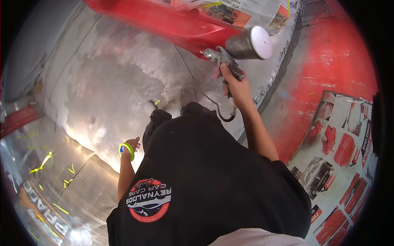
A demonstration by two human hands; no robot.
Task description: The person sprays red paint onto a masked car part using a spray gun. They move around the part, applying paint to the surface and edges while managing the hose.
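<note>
My right hand (pixel 237 87) is wrapped round the handle of a metal spray gun (pixel 219 57). A grey paint cup with a whitish round lid (pixel 260 42) sits on the gun, tilted to the right. The nozzle faces left, close to the lower edge of a glossy red car panel (pixel 164 26). From the bottom of the handle hangs a dark air hose (pixel 219 111). Low beside my leg, my left hand (pixel 133 143) holds nothing, its visible fingers apart. A roll of yellow-green masking tape (pixel 126 151) circles that wrist.
Newspaper (pixel 254 12) masks the area above the red panel. The grey concrete floor (pixel 111 69) is stained with overspray. Red-painted ground (pixel 324 65) and a printed poster sheet (pixel 344 164) lie to the right. Scraps of yellow tape (pixel 41 162) dot a sheet on the left.
</note>
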